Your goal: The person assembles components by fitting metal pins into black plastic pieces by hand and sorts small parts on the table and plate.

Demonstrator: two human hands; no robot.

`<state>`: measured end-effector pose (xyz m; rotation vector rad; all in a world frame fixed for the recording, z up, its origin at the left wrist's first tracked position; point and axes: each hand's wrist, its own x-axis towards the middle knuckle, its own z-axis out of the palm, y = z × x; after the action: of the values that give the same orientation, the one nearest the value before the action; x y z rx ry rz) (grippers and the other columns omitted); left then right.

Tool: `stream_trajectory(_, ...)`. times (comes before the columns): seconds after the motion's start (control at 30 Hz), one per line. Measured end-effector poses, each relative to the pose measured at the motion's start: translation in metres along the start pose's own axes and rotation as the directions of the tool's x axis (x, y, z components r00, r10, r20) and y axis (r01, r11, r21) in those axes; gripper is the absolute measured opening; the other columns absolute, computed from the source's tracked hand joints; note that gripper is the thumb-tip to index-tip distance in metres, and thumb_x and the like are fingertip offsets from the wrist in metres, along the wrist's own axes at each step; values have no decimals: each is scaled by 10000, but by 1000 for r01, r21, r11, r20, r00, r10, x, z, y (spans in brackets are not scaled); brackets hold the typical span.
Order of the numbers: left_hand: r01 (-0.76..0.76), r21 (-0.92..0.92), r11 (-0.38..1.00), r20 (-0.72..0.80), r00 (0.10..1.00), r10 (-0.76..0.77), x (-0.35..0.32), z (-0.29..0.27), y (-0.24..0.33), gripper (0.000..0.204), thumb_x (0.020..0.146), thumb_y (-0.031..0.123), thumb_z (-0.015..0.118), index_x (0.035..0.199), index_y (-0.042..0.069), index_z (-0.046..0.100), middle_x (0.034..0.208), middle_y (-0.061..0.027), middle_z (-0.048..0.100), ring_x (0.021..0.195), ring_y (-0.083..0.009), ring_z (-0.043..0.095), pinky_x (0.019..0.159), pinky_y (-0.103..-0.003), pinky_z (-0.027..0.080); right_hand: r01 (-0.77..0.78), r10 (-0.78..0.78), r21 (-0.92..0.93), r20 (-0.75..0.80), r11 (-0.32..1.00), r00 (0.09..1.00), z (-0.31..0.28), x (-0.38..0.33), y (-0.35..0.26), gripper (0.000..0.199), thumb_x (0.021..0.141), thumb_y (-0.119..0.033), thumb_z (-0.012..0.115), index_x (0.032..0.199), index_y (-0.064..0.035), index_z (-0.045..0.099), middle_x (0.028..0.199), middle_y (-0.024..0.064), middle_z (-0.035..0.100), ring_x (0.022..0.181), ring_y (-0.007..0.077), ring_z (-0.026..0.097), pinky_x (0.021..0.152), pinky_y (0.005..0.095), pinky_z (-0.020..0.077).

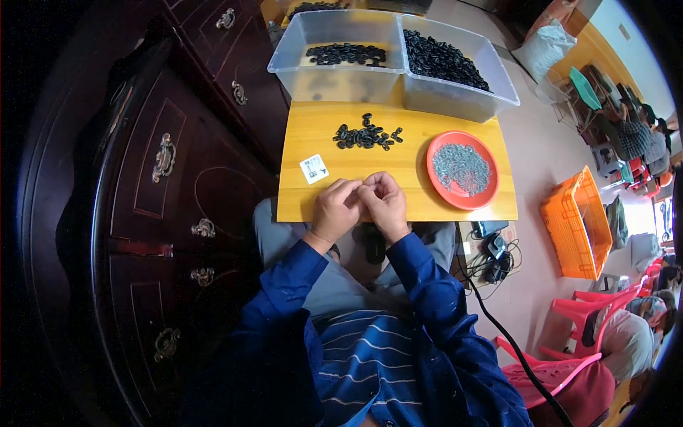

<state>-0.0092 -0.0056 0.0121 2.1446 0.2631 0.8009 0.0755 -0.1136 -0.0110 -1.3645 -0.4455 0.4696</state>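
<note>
The left hand [334, 210] and the right hand [384, 203] meet at the near edge of the yellow worktop [306, 142], fingers curled together and touching; whether they pinch a small piece I cannot tell. A small white square label [314, 169] lies just left of the hands. A pile of black parts [365, 135] sits further back in the middle, well apart from the hands. To the right, a red plate [445, 188] holds small grey metal pieces [462, 167], near the worktop's right edge. Two clear plastic bins [341, 82] with black parts stand at the far edge. Between hands and pile the worktop is open.
</note>
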Motion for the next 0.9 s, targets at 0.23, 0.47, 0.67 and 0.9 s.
stream_trajectory(0.23, 36, -43, 998, 64, 997, -33, 1, -3, -1, 256, 799, 46, 703, 1053, 28, 673, 940, -171, 685, 858, -374, 667, 731, -413, 544, -64, 60, 79, 52, 995, 997, -4, 3, -9, 97, 942, -67, 644, 977, -20, 567, 813, -2, 618, 697, 63, 600, 626, 209, 492)
stream_trajectory(0.47, 34, -23, 999, 45, 998, -33, 0, -2, -1, 277, 782, 30, 718, 1054, 29, 671, 930, -175, 687, 832, -364, 677, 718, -411, 549, -95, 90, 64, 87, 993, 992, -6, 4, -11, 91, 955, -69, 631, 1003, -42, 558, 834, -22, 601, 725, 49, 562, 650, 195, 466)
stream_trajectory(0.67, 55, -68, 996, 14, 998, -54, -3, -1, -3, 242, 788, 46, 741, 1020, 26, 679, 867, -144, 694, 732, -294, 692, 650, -368, 553, -93, 91, 23, 69, 995, 993, -8, 3, -11, 75, 947, -51, 628, 986, -32, 567, 811, -14, 608, 690, 60, 576, 612, 207, 475)
stream_trajectory(0.9, 108, -145, 984, 49, 994, -102, -3, -3, -1, 248, 778, 66, 768, 1007, 20, 685, 825, -103, 684, 670, -199, 670, 610, -309, 535, -199, 181, 190, 105, 962, 978, -14, 5, -21, 41, 974, -79, 593, 991, -50, 570, 820, -15, 598, 699, 63, 566, 634, 208, 477)
